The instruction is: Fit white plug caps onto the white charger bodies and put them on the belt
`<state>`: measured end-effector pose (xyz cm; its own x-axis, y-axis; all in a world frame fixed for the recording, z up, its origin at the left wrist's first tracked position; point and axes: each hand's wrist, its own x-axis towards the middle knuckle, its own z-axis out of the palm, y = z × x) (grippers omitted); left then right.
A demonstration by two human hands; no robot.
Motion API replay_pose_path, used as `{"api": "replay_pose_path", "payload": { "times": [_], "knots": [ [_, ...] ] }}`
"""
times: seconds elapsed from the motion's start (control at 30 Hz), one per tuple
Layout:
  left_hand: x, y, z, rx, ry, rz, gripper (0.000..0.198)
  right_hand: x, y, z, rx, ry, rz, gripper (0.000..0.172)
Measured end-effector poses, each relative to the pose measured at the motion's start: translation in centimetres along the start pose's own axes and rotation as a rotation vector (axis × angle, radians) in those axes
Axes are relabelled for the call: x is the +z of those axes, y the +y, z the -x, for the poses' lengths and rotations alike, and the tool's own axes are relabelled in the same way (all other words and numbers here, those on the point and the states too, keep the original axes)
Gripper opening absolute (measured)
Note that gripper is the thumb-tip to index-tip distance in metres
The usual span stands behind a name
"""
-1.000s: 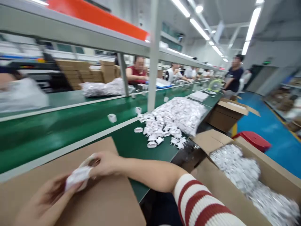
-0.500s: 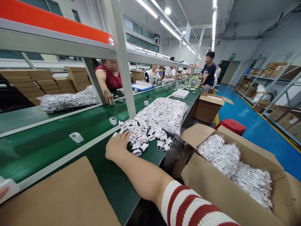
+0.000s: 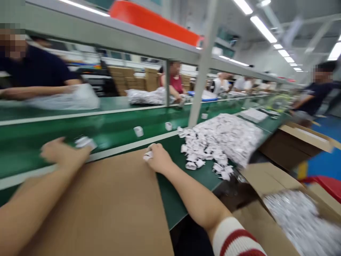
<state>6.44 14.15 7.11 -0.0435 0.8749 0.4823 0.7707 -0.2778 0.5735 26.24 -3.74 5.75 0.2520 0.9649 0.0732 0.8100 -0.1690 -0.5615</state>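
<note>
My left hand (image 3: 64,153) is over the near edge of the green conveyor belt, blurred, thumb and fingers apart. A white plastic housing (image 3: 85,143) sits right at its thumb; whether they touch is hard to tell. My right hand (image 3: 159,158) is closed on a small white plug part (image 3: 148,155) above the far right corner of a brown cardboard sheet (image 3: 119,199). To its right lies a loose pile of white plug parts (image 3: 198,147), spilling from a clear plastic bag (image 3: 231,133). Two more white housings (image 3: 138,131) lie close by on the belt, with another farther along.
A metal post (image 3: 204,67) rises beside the pile. An open carton (image 3: 266,177) with bagged white parts stands at the lower right, near a red stool (image 3: 323,185). Co-workers sit across the belt, one handling a clear bag (image 3: 69,97).
The view has swung left. My right hand has drawn back from the pile with a plug part. My left hand has reached forward to the belt, where the housing it held now sits.
</note>
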Motion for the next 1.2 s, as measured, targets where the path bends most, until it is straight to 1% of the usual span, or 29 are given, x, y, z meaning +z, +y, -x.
{"api": "replay_pose_path", "payload": {
  "times": [0.03, 0.07, 0.1, 0.13, 0.17, 0.23, 0.3, 0.37, 0.43, 0.47, 0.5, 0.53, 0.57, 0.63, 0.7, 0.77, 0.83, 0.93, 1.0, 1.03, 1.1, 1.13, 1.2],
  "knots": [
    [-0.3, -2.2, 0.0, -0.016, 0.092, 0.006, 0.054, 0.5, -0.4, 0.3, -0.074, -0.038, -0.033, 0.035],
    [-0.3, -3.8, 0.1, 0.018, 0.167, 0.029, 0.057, 1.1, -0.7, 0.6, -0.151, -0.078, -0.056, 0.032],
    [0.2, -5.0, 0.2, 0.092, 0.208, 0.061, 0.058, 1.6, -1.0, 0.8, -0.221, -0.118, -0.08, 0.028],
    [1.0, -5.7, 0.3, 0.209, 0.191, 0.094, 0.056, 2.1, -1.1, 1.0, -0.277, -0.148, -0.112, 0.026],
    [2.0, -5.9, 0.3, 0.284, 0.145, 0.107, 0.055, 2.4, -1.2, 1.1, -0.314, -0.168, -0.143, 0.024],
    [4.6, -5.1, 0.1, 0.362, -0.018, 0.122, 0.053, 2.8, -1.3, 1.3, -0.342, -0.181, -0.182, 0.026],
    [7.3, -3.2, -0.5, 0.356, -0.187, 0.115, 0.06, 2.9, -1.3, 1.3, -0.34, -0.168, -0.166, 0.028],
    [9.4, -1.1, -1.3, 0.33, -0.315, 0.084, 0.073, 2.7, -0.9, 0.9, -0.332, -0.132, -0.156, 0.034],
    [10.9, 0.7, -2.3, 0.337, -0.427, 0.031, 0.083, 2.7, -0.4, 0.2, -0.304, -0.071, -0.231, 0.046],
    [11.3, 1.3, -2.8, 0.349, -0.477, 0.008, 0.084, 2.7, -0.1, -0.2, -0.275, -0.037, -0.302, 0.051],
    [11.5, 1.6, -3.2, 0.361, -0.519, -0.01, 0.081, 2.7, 0.1, -0.6, -0.233, -0.006, -0.389, 0.053],
    [11.6, 1.8, -3.6, 0.365, -0.545, -0.022, 0.075, 2.8, 0.4, -0.9, -0.181, 0.014, -0.487, 0.05],
    [11.4, 1.8, -3.9, 0.36, -0.554, -0.029, 0.066, 2.8, 0.6, -1.3, -0.124, 0.022, -0.596, 0.044],
    [10.7, 1.5, -4.2, 0.334, -0.53, -0.035, 0.046, 2.6, 0.7, -1.8, -0.014, -0.001, -0.832, 0.036],
    [9.2, 1.0, -3.7, 0.334, -0.491, -0.014, 0.035, 2.2, 0.7, -2.1, 0.064, -0.058, -1.054, 0.038],
    [7.0, 0.6, -2.2, 0.361, -0.47, 0.045, 0.029, 1.7, 0.6, -2.3, 0.123, -0.114, -1.21, 0.043],
    [4.3, 0.3, 0.4, 0.378, -0.484, 0.117, 0.03, 1.3, 0.5, -2.3, 0.168, -0.14, -1.284, 0.046],
    [-0.1, 0.1, 5.6, 0.352, -0.577, 0.192, 0.031, 1.2, 0.3, -2.3, 0.167, -0.132, -1.296, 0.047],
    [-2.5, 0.1, 8.9, 0.363, -0.635, 0.218, 0.027, 1.5, -0.1, -2.1, 0.109, -0.131, -1.244, 0.049],
    [-3.4, 0.1, 10.3, 0.374, -0.644, 0.228, 0.025, 1.6, -0.3, -2.0, 0.07, -0.126, -1.203, 0.05],
    [-4.5, -0.1, 12.5, 0.371, -0.622, 0.261, 0.024, 2.0, -0.8, -1.5, -0.02, -0.105, -1.107, 0.053],
    [-4.6, -0.3, 13.2, 0.358, -0.607, 0.291, 0.025, 2.1, -1.1, -1.2, -0.064, -0.096, -1.063, 0.053],
    [-4.5, -0.7, 13.9, 0.317, -0.595, 0.365, 0.033, 2.3, -1.6, -0.6, -0.132, -0.098, -0.986, 0.048]
  ]
}}
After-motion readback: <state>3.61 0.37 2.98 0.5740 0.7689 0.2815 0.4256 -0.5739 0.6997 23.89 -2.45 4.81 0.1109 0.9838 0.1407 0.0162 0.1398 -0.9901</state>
